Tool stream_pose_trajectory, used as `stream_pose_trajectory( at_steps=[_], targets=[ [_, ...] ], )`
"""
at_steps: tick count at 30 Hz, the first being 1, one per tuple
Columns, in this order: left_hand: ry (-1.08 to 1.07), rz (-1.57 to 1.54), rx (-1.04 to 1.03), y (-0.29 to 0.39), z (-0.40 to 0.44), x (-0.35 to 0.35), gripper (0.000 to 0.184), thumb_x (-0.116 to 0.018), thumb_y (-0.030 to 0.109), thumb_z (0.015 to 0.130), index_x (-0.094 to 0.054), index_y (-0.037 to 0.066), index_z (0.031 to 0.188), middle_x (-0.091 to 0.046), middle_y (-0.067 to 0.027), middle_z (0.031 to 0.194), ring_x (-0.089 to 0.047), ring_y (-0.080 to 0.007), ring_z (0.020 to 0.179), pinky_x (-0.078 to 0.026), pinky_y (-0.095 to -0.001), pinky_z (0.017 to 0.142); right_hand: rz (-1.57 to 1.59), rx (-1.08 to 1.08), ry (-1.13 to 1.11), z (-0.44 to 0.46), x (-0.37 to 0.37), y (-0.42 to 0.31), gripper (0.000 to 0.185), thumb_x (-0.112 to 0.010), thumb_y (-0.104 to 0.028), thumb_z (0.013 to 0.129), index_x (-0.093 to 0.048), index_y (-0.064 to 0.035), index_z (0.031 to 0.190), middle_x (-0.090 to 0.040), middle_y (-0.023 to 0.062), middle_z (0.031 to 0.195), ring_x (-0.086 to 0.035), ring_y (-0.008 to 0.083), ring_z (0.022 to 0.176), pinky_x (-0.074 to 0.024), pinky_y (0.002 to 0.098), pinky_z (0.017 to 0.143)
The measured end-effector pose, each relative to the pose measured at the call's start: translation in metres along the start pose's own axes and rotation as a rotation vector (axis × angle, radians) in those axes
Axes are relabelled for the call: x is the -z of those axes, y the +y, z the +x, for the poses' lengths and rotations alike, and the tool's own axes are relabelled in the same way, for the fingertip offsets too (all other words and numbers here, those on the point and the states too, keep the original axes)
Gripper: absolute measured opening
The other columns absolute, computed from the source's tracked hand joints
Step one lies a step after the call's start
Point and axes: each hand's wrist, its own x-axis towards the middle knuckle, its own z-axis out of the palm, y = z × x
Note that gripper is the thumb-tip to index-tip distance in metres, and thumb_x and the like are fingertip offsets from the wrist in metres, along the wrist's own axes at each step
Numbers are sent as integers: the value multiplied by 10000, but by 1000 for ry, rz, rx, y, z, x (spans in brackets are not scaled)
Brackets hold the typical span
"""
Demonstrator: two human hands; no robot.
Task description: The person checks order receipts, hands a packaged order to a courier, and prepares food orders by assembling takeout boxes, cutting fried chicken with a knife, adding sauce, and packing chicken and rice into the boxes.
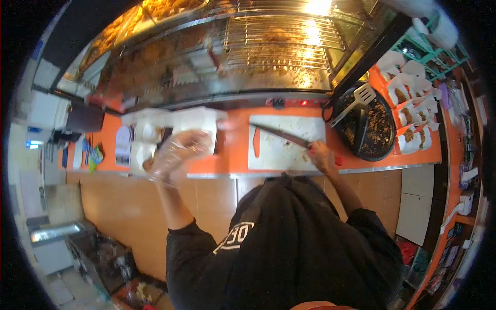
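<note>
Left grip (185, 147), as I view it from my distant station, wears a clear plastic glove (170, 159) at the near side of an open white carton (194, 120). Blur hides the fingers, so I cannot tell how far they are spread or whether they have hold of anything. The glove, I judge, is there for handling food. Just left of it, smaller white cartons (149, 132) stand open on the orange surface (236, 151), probably grouped for easy reach.

Further right I find a white cutting board (284, 160), dotted with crumbs. Right grip (321, 155), bare, is curled closed round the handle of a long knife (281, 134), whose blade slants over the board toward its far-left corner; holding it one-handed, I think, leaves the gloved side free.

Beside the board sits a black pan (368, 154) of browned bits, a slotted turner (362, 96) laid across it, perhaps to stay handy. Rightmost, filled food cartons (408, 137) are packed close, likely saving room.
</note>
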Motion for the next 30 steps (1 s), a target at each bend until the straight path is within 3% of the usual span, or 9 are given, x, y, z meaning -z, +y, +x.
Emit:
stream_pose_trajectory(
  at_steps=[3, 5, 7, 9, 12, 13, 16, 20, 30],
  targets=[
    [-260, -122, -33, -4, 45, -39, 294, -593, 38, 766, -527, 13, 1051, -574, -66, 974, -555, -143, 831, -457, -282, 748, -110, 17, -21, 14, -3, -2, 201, -654, -176, 668, -548, -98, 820, -519, 102, 771, -529, 273, 735, -425, 393, 619],
    [-195, -111, -36, 21, 53, -80, 296, -595, 54, 776, -526, 9, 1061, -576, -69, 979, -551, -143, 805, -459, -293, 753, -178, 108, 37, 15, -8, 5, 199, -660, -189, 663, -558, -96, 806, -515, 93, 784, -525, 273, 729, -415, 388, 609],
    [-192, -368, -136, 5, 68, -111, 317, -609, 68, 770, -529, 14, 1072, -582, -63, 968, -546, -137, 797, -461, -292, 751, -132, 197, 105, 17, -3, 8, 196, -662, -194, 661, -567, -91, 798, -517, 94, 796, -523, 284, 726, -411, 391, 596],
    [-281, -371, -66, -1, 75, -126, 381, -615, 64, 765, -493, -8, 1119, -559, -105, 1047, -541, -171, 953, -444, -289, 816, -89, 202, 152, 28, 18, 0, 197, -661, -204, 676, -575, -86, 809, -518, 95, 810, -518, 283, 739, -407, 387, 611],
    [-468, -398, -106, -11, 87, -163, 440, -626, 145, 774, -467, 18, 1164, -537, -110, 1101, -528, -182, 988, -436, -300, 829, 721, -159, -184, 50, 52, -17, 262, -616, -262, 779, -580, -43, 918, -551, 80, 894, -538, 180, 885, -413, 306, 762],
    [-478, -452, -55, -12, 90, -176, 498, -636, 190, 766, -440, 27, 1194, -523, -111, 1127, -518, -195, 1013, -428, -309, 841, 725, -156, -179, 58, 62, -22, 262, -616, -262, 779, -580, -43, 918, -551, 80, 894, -538, 180, 885, -413, 306, 762],
    [-482, -516, 14, -9, 100, -204, 597, -655, 254, 746, -396, 37, 1238, -506, -112, 1159, -503, -220, 1050, -419, -319, 854, 1313, -81, -225, 74, 91, -32, 357, -579, -295, 814, -538, 18, 981, -571, 49, 890, -523, 96, 787, -426, 251, 720],
    [-406, -510, 28, -1, 104, -214, 688, -671, 282, 725, -341, 34, 1276, -487, -123, 1180, -494, -244, 1070, -422, -327, 852, 1321, -137, -413, 80, 114, -11, 335, -638, -205, 775, -528, 4, 1012, -578, 53, 891, -535, 84, 792, -439, 227, 687],
    [-444, -554, 65, 0, 108, -238, 760, -675, 321, 714, -287, 19, 1294, -443, -169, 1211, -494, -284, 1063, -420, -357, 858, 1304, -164, -413, 84, 116, 17, 125, -609, -123, 789, -565, -8, 809, -560, 12, 697, -522, 72, 622, -432, 215, 569]
  ],
)
